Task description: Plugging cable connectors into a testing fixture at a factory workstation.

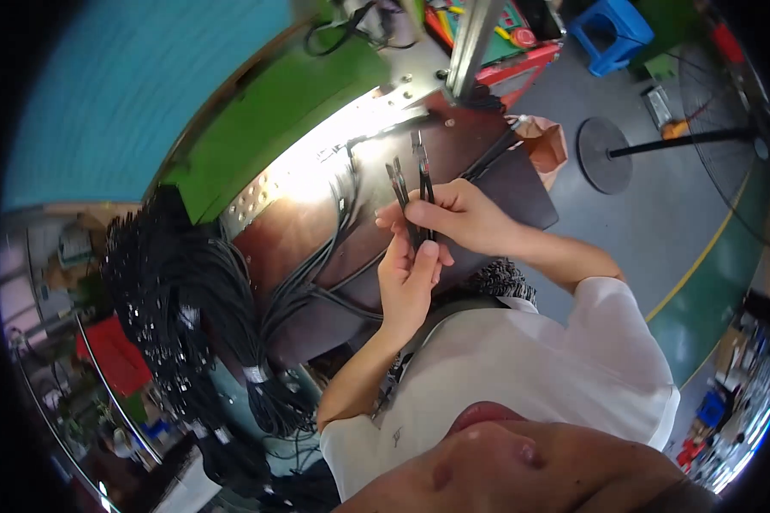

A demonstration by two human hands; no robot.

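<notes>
Close together in front of my chest, my left hand (409,278) and my right hand (460,214) both grip a few black cables (426,186). Thumb and fingers of the left pinch them lower down, while the right closes round them just above. The cable ends stick up past my fingers, with small reddish and metallic-looking tips (418,147); their exact shape is too small to tell. Beneath my hands is a dark reddish-brown worktop (364,278), where more loose black cables (316,265) lie to the left.
Thick bundles of black cable (180,299) hang over the worktop's left side. A bright lamp lights a perforated metal strip (257,195) at the back, beside a green panel (274,120). To the right are a red tool tray (522,64), a blue stool (612,34) and a standing fan (606,154).
</notes>
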